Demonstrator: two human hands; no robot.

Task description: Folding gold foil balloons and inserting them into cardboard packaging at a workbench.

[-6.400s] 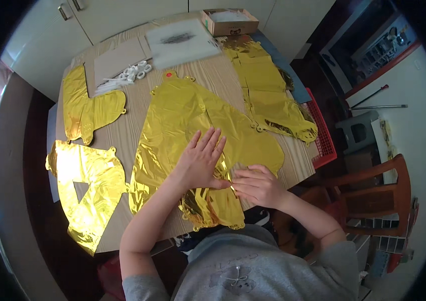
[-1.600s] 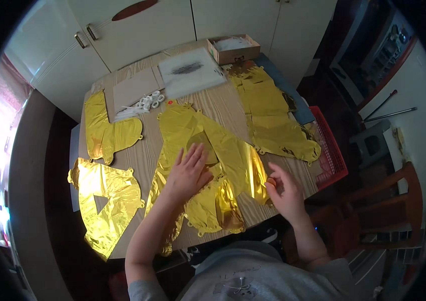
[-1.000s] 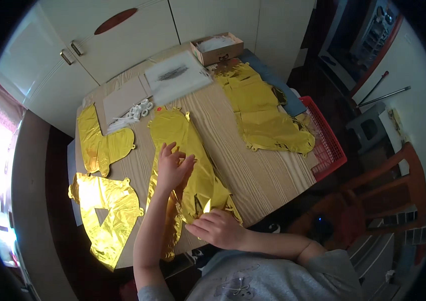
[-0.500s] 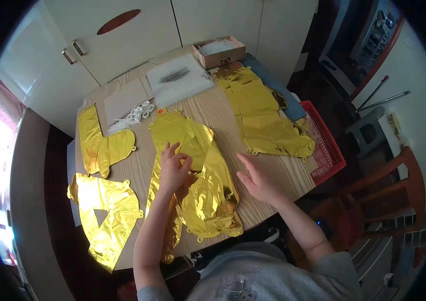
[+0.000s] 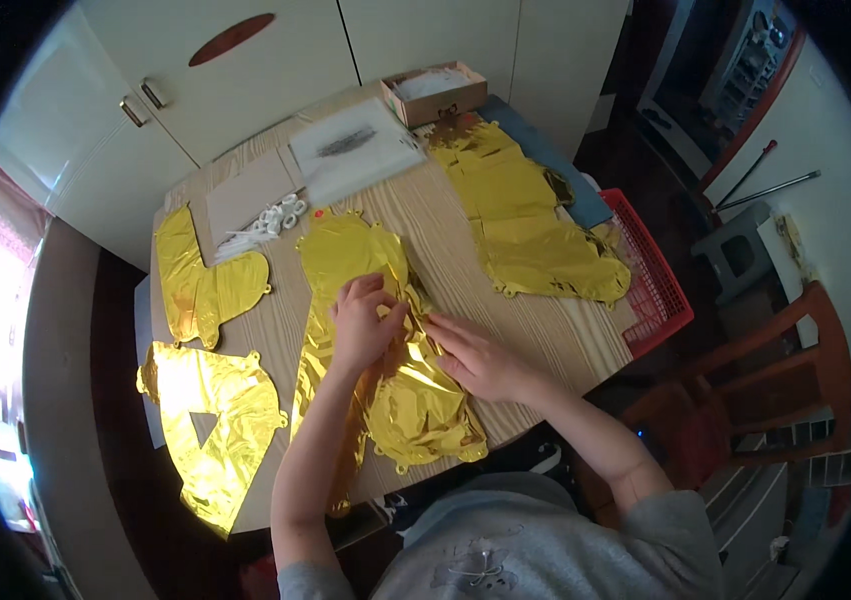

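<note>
A folded gold foil balloon (image 5: 385,350) lay flat on the near middle of the wooden table (image 5: 535,330). The left hand (image 5: 363,325) pressed on it with fingers bent and close together; the right hand (image 5: 475,358) lay just beside, at the left hand's 3 o'clock, fingers stretched and narrow, their tips on the foil. Neither hand gripped anything.

From there, at 1 o'clock, a spread of more gold foil shapes (image 5: 520,225) covered the table's far right part. At 9 o'clock lay a smaller gold piece (image 5: 200,280), and at 8 o'clock another gold sheet (image 5: 210,420) hung over the table's edge. At 11 o'clock sat a heap of small white rings (image 5: 275,215) beside a grey card (image 5: 245,192).

At 12 o'clock a cardboard box (image 5: 435,93) held something pale, too small to tell. A red basket (image 5: 657,290) stood off the table at 3 o'clock. White cupboard doors (image 5: 275,50) lined the far wall; a wooden chair (image 5: 785,380) stood at 4 o'clock.
</note>
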